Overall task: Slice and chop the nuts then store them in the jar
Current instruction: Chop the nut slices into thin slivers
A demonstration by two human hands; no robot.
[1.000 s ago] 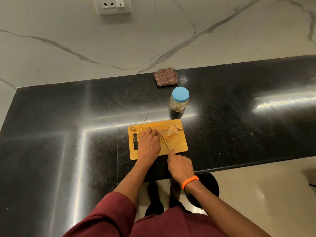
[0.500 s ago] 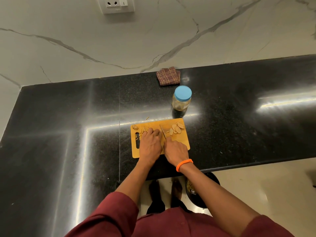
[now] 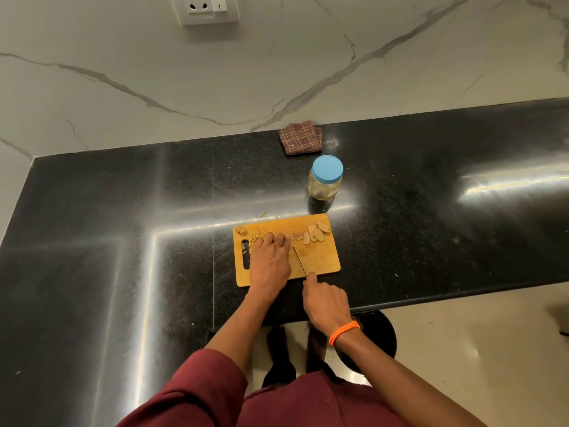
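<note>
A small wooden cutting board (image 3: pixel 320 266) lies near the counter's front edge. Pale nut slices (image 3: pixel 315 233) are piled at its far right, thin chopped slivers (image 3: pixel 255 239) at its far left, with one whole nut (image 3: pixel 241 230) in the corner. My left hand (image 3: pixel 270 263) rests on the board, fingertips curled down on a nut piece that they hide. My right hand (image 3: pixel 326 300) grips a knife (image 3: pixel 299 259) by the handle; the blade lies along the left hand's fingers. A glass jar (image 3: pixel 324 183) with a blue lid stands closed behind the board.
A folded brown checked cloth (image 3: pixel 300 137) lies against the marble wall. A socket plate (image 3: pixel 209 8) is on the wall above. A loose sliver (image 3: pixel 263 213) sits on the black counter (image 3: pixel 123 226) behind the board. A dark round stool (image 3: pixel 378 337) stands below the counter edge.
My right hand has drawn back toward me off the board's near edge, pulling the knife with it. Half a second ago it was forward beside the left hand. The left hand stays put.
</note>
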